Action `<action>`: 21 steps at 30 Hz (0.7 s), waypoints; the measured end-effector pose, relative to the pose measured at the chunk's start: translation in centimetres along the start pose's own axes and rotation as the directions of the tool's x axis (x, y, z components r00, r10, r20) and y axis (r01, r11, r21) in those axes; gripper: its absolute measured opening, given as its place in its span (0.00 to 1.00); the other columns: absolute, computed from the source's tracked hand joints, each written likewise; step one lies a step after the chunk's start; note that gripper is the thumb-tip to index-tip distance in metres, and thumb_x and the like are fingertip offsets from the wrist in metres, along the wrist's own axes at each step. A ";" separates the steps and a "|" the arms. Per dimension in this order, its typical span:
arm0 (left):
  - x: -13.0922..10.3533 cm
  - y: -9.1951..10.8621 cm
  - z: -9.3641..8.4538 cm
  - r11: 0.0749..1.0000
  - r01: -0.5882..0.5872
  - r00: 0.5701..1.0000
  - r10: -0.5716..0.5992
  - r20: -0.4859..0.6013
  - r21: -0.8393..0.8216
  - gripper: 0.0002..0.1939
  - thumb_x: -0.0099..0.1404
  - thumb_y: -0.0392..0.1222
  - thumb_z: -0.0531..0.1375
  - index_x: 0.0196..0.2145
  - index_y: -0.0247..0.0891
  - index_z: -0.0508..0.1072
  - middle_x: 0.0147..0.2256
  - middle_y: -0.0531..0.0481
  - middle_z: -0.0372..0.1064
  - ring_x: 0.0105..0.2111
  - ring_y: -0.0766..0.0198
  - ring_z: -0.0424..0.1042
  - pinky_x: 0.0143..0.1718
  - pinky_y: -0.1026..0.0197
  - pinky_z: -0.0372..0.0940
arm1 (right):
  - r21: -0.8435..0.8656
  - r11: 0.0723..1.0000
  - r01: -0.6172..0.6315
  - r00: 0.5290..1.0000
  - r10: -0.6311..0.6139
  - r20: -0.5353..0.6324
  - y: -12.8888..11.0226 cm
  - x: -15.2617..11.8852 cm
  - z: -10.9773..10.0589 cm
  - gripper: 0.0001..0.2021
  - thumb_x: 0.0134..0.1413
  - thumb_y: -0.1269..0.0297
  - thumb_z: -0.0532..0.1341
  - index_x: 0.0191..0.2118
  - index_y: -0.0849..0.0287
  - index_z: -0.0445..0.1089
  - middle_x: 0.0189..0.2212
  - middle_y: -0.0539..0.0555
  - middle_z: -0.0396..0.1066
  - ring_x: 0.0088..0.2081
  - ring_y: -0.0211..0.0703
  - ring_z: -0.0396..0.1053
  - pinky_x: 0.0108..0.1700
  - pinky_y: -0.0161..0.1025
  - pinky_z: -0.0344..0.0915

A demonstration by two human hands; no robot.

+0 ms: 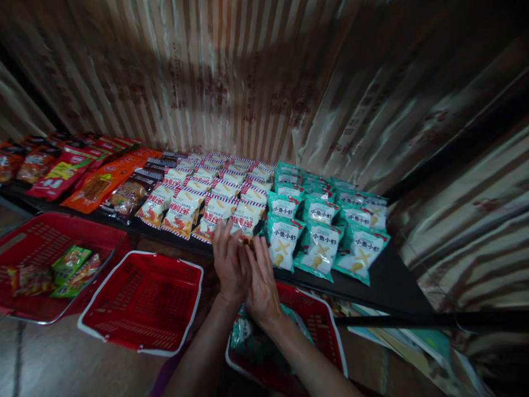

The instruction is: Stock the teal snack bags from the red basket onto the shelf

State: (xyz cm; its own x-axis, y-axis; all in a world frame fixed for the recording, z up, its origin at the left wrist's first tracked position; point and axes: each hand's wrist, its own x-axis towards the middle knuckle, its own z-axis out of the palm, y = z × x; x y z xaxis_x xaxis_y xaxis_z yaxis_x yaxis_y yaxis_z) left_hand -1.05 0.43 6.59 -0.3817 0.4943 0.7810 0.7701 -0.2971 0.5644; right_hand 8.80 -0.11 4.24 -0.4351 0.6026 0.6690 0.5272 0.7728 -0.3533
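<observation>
My left hand [230,264] and my right hand [263,284] are close together at the front edge of the shelf, fingers stretched out. My left fingertips overlap the lower part of a cream snack bag [248,212] with a striped top; whether they touch it I cannot tell. My right hand's fingers are just left of a teal-and-white snack bag [284,242] in the front row. Neither hand visibly holds anything. Below my forearms, a red basket [330,325] with a white rim contains teal bags [243,331], partly hidden by my arms.
The black shelf [397,281] also bears brown bags [130,193], orange packets [97,184] and red packets [61,171] on the left. A red basket [144,256] stands below, beside another basket [25,229] with a few snack packets. Striped curtain [231,82] hangs behind.
</observation>
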 end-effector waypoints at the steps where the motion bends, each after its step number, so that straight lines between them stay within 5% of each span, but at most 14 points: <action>1: -0.3 0.7 0.1 0.998 -0.035 0.999 0.037 0.035 -0.049 0.16 0.66 0.30 0.50 0.50 0.36 0.66 0.53 0.38 0.67 0.63 0.55 0.54 0.60 0.44 0.56 | -0.011 1.000 -0.004 1.000 0.004 0.003 0.2 -0.7 -0.7 0.32 0.62 0.72 0.49 0.69 0.57 0.36 0.69 0.59 0.33 0.69 0.57 0.35 0.62 0.65 0.50; 6: -2.2 4.4 1.3 0.949 -0.109 0.954 0.184 0.237 -0.297 0.18 0.64 0.29 0.48 0.49 0.34 0.69 0.46 0.40 0.73 0.51 0.59 0.70 0.53 0.53 0.67 | -0.090 0.996 0.002 1.000 -0.004 -0.018 1.7 -4.4 -4.5 0.33 0.60 0.72 0.49 0.69 0.59 0.37 0.69 0.63 0.36 0.68 0.60 0.39 0.59 0.65 0.57; 11: -4.2 7.5 2.7 0.921 -0.127 0.889 0.270 0.369 -0.368 0.18 0.61 0.30 0.49 0.44 0.33 0.73 0.42 0.41 0.76 0.43 0.59 0.74 0.47 0.56 0.71 | -0.181 0.982 -0.061 0.998 0.054 -0.043 3.2 -8.8 -7.5 0.34 0.57 0.75 0.50 0.68 0.58 0.40 0.67 0.63 0.44 0.66 0.59 0.46 0.57 0.63 0.62; 16: -5.6 8.6 3.7 0.902 -0.145 0.822 0.339 0.458 -0.407 0.17 0.58 0.30 0.50 0.40 0.35 0.75 0.40 0.44 0.77 0.40 0.60 0.75 0.44 0.57 0.71 | -0.220 0.972 -0.086 0.995 0.094 0.029 5.0 -13.3 -9.0 0.28 0.57 0.74 0.53 0.64 0.59 0.52 0.59 0.66 0.60 0.63 0.58 0.55 0.53 0.59 0.67; 21: -6.4 9.3 3.8 0.881 -0.185 0.758 0.410 0.508 -0.436 0.16 0.57 0.30 0.51 0.40 0.33 0.74 0.39 0.43 0.77 0.39 0.60 0.75 0.42 0.58 0.72 | -0.096 0.983 -0.157 0.972 0.171 0.164 6.7 -14.9 -9.7 0.19 0.56 0.75 0.51 0.51 0.58 0.68 0.46 0.62 0.72 0.50 0.52 0.70 0.48 0.52 0.72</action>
State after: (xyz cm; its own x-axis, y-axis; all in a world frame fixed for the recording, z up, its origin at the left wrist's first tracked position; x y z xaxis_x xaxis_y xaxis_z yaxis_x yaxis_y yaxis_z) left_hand 10.51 -2.42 5.89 0.2864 0.6672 0.6876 0.5260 -0.7093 0.4692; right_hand 25.92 -5.82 -1.81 -0.4521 0.7503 0.4824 0.6567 0.6460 -0.3892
